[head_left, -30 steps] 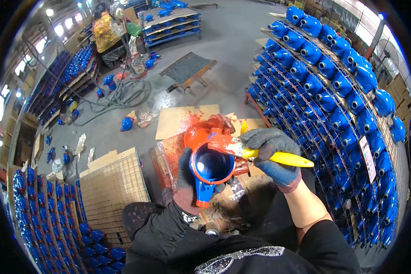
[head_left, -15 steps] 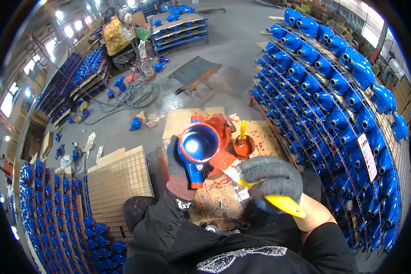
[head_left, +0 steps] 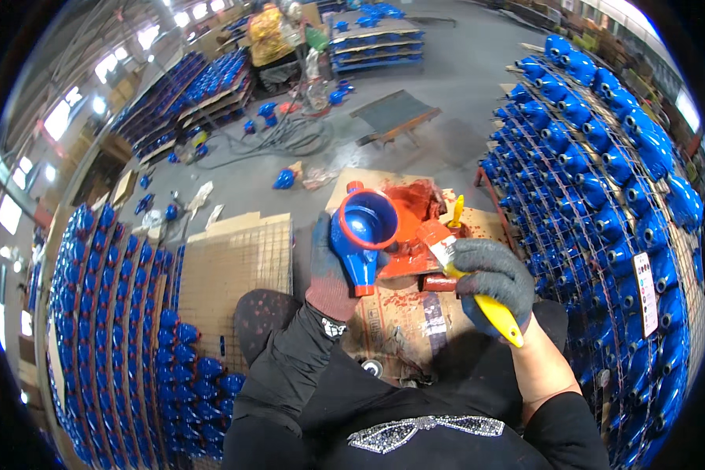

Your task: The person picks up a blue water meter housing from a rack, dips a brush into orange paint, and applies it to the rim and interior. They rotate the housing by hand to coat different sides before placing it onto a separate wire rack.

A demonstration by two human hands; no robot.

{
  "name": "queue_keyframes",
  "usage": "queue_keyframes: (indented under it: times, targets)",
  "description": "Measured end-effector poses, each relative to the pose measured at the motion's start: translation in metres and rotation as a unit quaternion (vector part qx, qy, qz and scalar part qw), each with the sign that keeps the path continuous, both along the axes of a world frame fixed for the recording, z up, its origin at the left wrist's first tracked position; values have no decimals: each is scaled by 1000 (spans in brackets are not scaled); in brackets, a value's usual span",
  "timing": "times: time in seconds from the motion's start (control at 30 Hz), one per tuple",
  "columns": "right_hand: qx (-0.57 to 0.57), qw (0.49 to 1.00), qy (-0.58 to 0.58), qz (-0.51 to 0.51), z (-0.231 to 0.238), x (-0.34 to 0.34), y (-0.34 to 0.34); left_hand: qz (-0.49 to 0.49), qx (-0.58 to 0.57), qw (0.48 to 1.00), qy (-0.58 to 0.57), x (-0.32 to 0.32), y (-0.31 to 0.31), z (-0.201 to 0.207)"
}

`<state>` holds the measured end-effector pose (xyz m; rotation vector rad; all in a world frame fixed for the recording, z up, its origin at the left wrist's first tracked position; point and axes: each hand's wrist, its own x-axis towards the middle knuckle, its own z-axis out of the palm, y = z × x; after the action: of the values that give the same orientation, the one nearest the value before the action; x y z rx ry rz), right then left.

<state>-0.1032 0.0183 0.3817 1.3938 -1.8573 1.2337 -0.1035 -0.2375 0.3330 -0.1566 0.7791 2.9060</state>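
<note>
My left hand [head_left: 325,262], in a dark knit glove, is wrapped round a blue-painted metal casting [head_left: 360,262]. Its wide round mouth faces up toward me, and the mouth rim and both small ends are red. In my gloved right hand [head_left: 493,278] is a paintbrush [head_left: 500,319] with a yellow handle. The brush's red-coated bristles point up and left, apart from the casting, above a red-smeared board [head_left: 411,254]. Just beyond the right hand, a second yellow-handled brush [head_left: 457,210] stands in a paint pot [head_left: 464,231] that is mostly hidden.
Wire racks of blue castings [head_left: 595,164] rise close on my right. More castings [head_left: 110,313] stand in rows at lower left beside a mesh-covered board [head_left: 235,266]. Paint-spotted cardboard [head_left: 384,321] lies before me. Farther off are a low bench [head_left: 395,113] and coiled hoses [head_left: 290,141].
The view has swung left, so the surroundings sit farther right. The brush has moved away from the casting's side, up over the red-smeared board. Both hands keep their hold.
</note>
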Motion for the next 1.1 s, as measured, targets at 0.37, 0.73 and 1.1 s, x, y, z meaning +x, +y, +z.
queue_keyframes:
  times: [0.37, 0.73, 1.1]
  targets:
    - [29, 992, 33, 119, -3, 38, -35, 104, 102, 989, 26, 47, -24, -5]
    - [116, 965, 169, 162, -9, 101, -96, 164, 83, 976, 121, 117, -51, 30]
    - [120, 988, 82, 44, -46, 50, -99, 423, -80, 893, 127, 320, -153, -18]
